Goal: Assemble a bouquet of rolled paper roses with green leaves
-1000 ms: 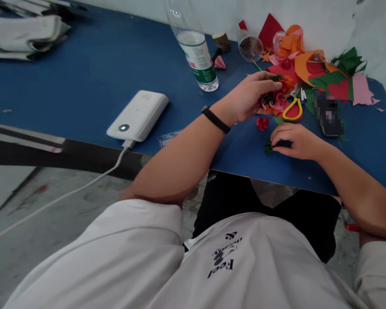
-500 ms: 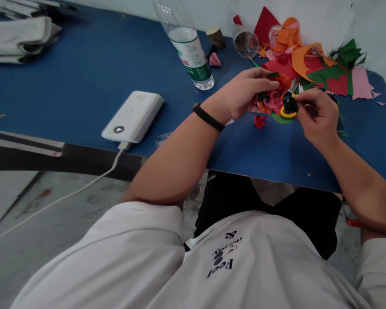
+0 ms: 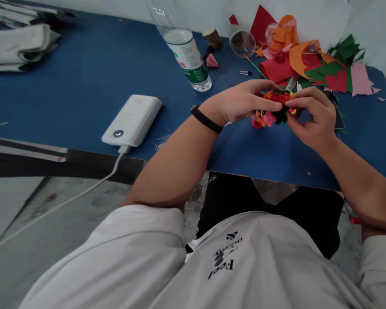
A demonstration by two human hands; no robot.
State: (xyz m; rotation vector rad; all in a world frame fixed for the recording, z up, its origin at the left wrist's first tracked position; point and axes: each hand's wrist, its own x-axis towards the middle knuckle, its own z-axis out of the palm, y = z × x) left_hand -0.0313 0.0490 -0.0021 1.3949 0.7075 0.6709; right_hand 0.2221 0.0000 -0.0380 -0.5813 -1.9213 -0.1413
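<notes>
My left hand [image 3: 244, 102] is closed around a small bunch of curled paper flowers [image 3: 269, 118] in red, orange and pink. Its thumb lies along the top of the bunch. My right hand [image 3: 317, 116] is closed in a pinch on a dark green paper piece [image 3: 281, 116], which sits against the bunch's right side. The fingertips of both hands almost meet there. Behind the bunch lie scissors [image 3: 291, 83]; a blade shows, while their yellow handle is mostly hidden by the right fingers.
Coloured paper scraps [image 3: 337, 79] are heaped along the wall, beside a tipped clear cup [image 3: 242, 43]. Left of the hands stand a water bottle [image 3: 188, 60] and a white power bank [image 3: 131, 120] with a cable. A dark flat device [image 3: 340, 118] lies beyond my right hand.
My right hand has moved left, bringing the dark green piece from over the yellow scissor handle against the bunch. The bunch has turned in my left hand. A small blue-and-white item now shows behind.
</notes>
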